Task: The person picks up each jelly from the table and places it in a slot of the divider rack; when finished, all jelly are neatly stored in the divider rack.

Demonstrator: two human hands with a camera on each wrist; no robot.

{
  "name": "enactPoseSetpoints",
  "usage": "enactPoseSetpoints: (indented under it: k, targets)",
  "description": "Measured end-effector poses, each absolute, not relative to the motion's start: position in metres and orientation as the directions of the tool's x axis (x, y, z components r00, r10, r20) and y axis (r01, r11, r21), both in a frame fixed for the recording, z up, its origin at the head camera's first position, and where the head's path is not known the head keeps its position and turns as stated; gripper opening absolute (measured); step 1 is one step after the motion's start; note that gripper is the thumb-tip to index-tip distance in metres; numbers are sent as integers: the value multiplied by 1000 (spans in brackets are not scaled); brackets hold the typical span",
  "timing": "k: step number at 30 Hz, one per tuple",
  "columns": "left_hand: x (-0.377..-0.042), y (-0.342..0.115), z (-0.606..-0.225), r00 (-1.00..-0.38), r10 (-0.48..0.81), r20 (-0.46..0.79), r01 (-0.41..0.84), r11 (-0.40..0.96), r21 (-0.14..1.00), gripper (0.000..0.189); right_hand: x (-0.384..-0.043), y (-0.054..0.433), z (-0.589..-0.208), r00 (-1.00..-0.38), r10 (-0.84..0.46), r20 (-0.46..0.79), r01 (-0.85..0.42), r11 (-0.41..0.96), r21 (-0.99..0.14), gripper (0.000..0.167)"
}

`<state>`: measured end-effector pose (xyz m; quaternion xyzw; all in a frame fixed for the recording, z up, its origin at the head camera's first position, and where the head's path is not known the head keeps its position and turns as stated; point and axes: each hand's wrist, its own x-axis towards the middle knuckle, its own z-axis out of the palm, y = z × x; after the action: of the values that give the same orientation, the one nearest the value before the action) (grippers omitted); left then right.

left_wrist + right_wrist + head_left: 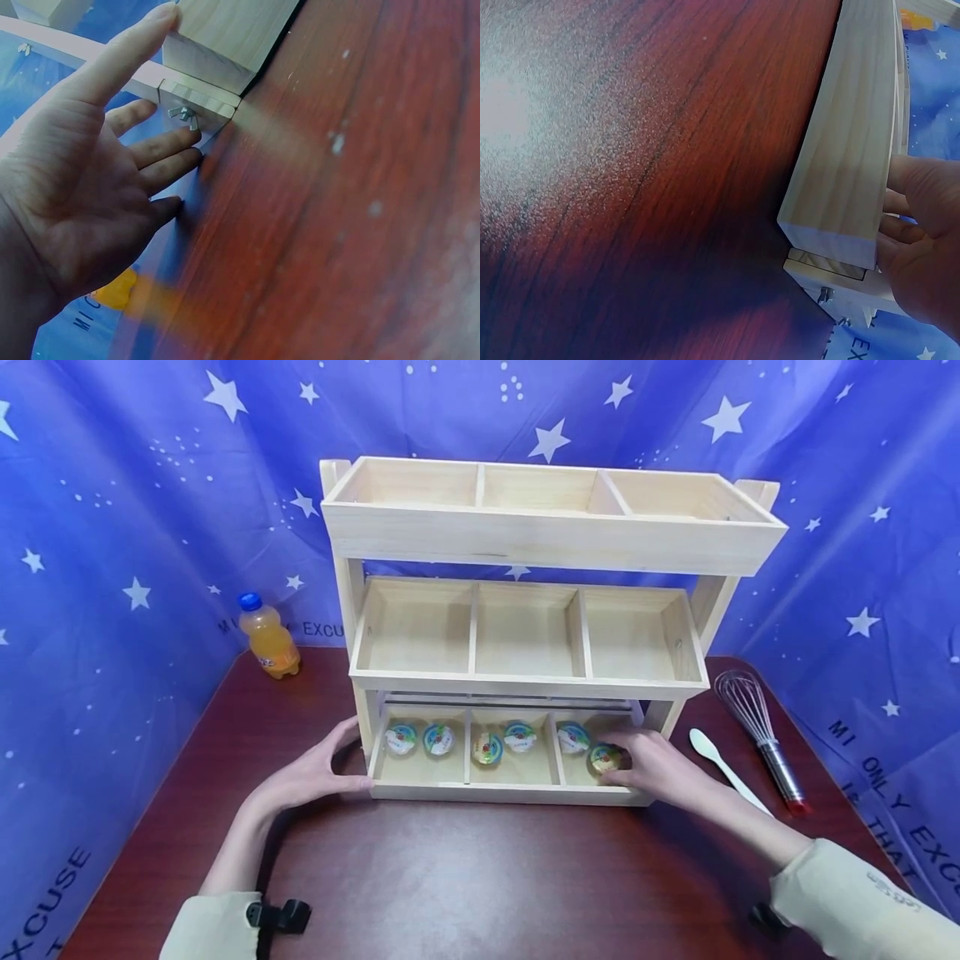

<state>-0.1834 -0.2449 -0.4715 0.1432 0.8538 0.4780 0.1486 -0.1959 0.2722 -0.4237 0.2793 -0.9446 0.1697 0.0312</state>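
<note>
A three-tier wooden rack [495,539] stands on the table, each tier split into three compartments. Small jelly cups with printed lids sit in pairs along the bottom tier. My right hand [652,764] reaches into its right compartment, thumb and fingers around a yellow-lidded jelly cup [603,758]. Beside that lies a blue-and-white-lidded cup [573,737]. From the right wrist, the tray's front board [847,135] hides the fingertips of this hand [926,232]. My left hand [315,771] is spread at the bottom tier's left end, thumb at the front corner, fingers by a wing nut [184,114].
An orange drink bottle [270,639] with a blue cap stands at the back left. Right of the rack lie a whisk [765,739] and a pale spoon [723,768]. A blue star-patterned curtain [150,510] surrounds the dark red table [480,868].
</note>
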Motion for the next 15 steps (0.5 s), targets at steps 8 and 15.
enactPoseSetpoints:
  k: [8, 15]
  targets:
    - [-183, -244, -472, -912, 394, -112, 105, 491, 865, 99, -193, 272, -423, -838, -518, 170, -545, 789, -284, 49]
    - [-182, -245, -472, -911, 395, -116, 101, 487, 868, 100, -192, 272, -423, -831, -527, 180, -557, 786, -270, 49]
